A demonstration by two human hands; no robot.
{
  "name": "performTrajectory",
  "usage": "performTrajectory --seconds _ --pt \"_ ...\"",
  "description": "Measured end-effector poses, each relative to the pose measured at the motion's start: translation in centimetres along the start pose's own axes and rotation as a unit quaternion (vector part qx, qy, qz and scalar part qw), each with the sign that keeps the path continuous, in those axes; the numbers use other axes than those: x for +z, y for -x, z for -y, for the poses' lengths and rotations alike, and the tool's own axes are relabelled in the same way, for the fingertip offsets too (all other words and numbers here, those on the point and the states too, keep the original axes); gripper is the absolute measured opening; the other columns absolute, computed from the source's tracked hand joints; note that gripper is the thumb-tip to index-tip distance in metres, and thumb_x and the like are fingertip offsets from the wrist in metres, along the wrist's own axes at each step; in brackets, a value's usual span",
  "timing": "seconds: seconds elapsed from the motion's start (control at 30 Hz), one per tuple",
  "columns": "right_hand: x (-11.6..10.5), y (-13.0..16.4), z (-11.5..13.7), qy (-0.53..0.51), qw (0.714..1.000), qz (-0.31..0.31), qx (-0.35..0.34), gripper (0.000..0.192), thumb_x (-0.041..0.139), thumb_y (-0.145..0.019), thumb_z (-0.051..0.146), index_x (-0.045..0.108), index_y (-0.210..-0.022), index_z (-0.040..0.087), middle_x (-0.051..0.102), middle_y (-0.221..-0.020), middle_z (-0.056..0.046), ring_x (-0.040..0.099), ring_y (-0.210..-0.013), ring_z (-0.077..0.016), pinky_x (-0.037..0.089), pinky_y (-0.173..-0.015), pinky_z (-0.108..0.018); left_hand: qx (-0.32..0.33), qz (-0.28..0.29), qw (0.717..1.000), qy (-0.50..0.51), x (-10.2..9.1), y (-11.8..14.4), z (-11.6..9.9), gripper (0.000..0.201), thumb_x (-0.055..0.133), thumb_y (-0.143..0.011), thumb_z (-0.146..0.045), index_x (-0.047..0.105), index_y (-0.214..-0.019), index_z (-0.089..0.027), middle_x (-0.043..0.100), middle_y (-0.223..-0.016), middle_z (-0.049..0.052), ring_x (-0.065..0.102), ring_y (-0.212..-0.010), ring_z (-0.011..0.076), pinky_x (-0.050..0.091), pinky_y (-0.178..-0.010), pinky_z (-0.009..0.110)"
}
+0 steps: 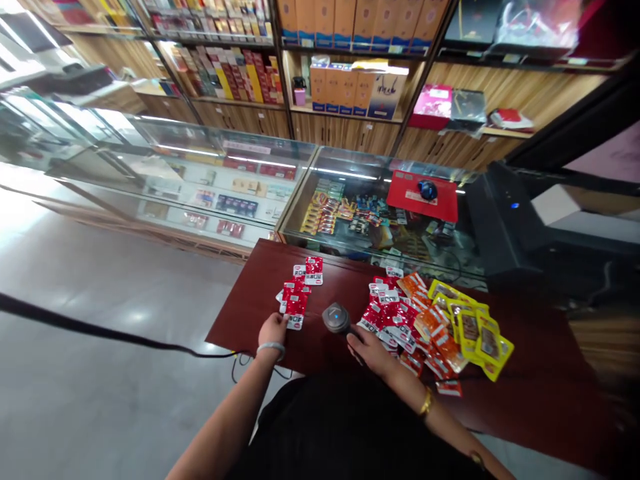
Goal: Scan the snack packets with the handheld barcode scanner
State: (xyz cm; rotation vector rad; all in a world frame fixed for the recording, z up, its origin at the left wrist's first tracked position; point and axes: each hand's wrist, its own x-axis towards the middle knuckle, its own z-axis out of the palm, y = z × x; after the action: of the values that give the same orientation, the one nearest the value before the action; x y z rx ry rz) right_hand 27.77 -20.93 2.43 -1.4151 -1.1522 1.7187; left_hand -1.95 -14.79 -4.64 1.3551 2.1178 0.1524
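A dark red table [260, 293] holds small snack packets. My left hand [273, 329] pinches a red-and-white packet [296, 313] at the near end of a short row of red packets [314, 269] on the table's left part. My right hand [367, 348] grips the handle of a grey barcode scanner [336, 317], whose head shows a blue light and faces up. To the right of the scanner lies a heap of red packets [387, 310], then orange packets [433, 323], then yellow packets [473, 327].
A glass display counter [280, 173] with goods stands behind the table. On it lie a red mat [440, 203] and a dark mouse [427, 190]. A black monitor [505, 220] is at right. Shelves of boxes line the wall. A black cable [100, 330] crosses the floor.
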Motion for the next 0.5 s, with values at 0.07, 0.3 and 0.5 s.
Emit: performTrajectory --seconds 0.07,0.3,0.5 --pt "-0.3 0.3 0.0 0.002 1.0 -0.004 -0.004 0.05 0.056 -0.086 0.065 0.063 -0.103 0.018 0.051 -0.056 0.006 0.043 -0.046 -0.0103 0.032 -0.043 -0.021 0.022 -0.041 0.998 -0.032 -0.2 -0.2 -0.2 0.033 0.048 -0.09 -0.049 0.06 -0.076 -0.021 0.067 -0.083 0.007 0.062 -0.087 0.0238 0.042 -0.074 0.031" --pt "-2.2 2.4 -0.7 -0.058 0.995 -0.08 0.007 0.052 0.056 -0.082 0.07 0.061 -0.096 0.02 0.047 -0.053 0.007 0.04 -0.043 -0.0107 0.03 -0.042 -0.022 0.2 -0.127 0.968 -0.08 1.7 0.6 -5.7 0.029 0.06 -0.085 -0.039 0.058 -0.106 -0.018 0.061 -0.11 0.013 0.054 -0.11 0.0284 0.039 -0.099 0.039" --pt "-4.5 4.5 -1.3 -0.121 0.977 -0.174 0.03 0.052 0.057 -0.079 0.073 0.057 -0.085 0.022 0.047 -0.054 0.006 0.037 -0.04 -0.0102 0.028 -0.04 -0.023 0.303 0.141 0.941 -0.047 8.6 3.6 -15.5 0.033 0.07 -0.076 -0.045 0.063 -0.095 -0.018 0.065 -0.1 0.013 0.061 -0.096 0.0269 0.044 -0.088 0.035"
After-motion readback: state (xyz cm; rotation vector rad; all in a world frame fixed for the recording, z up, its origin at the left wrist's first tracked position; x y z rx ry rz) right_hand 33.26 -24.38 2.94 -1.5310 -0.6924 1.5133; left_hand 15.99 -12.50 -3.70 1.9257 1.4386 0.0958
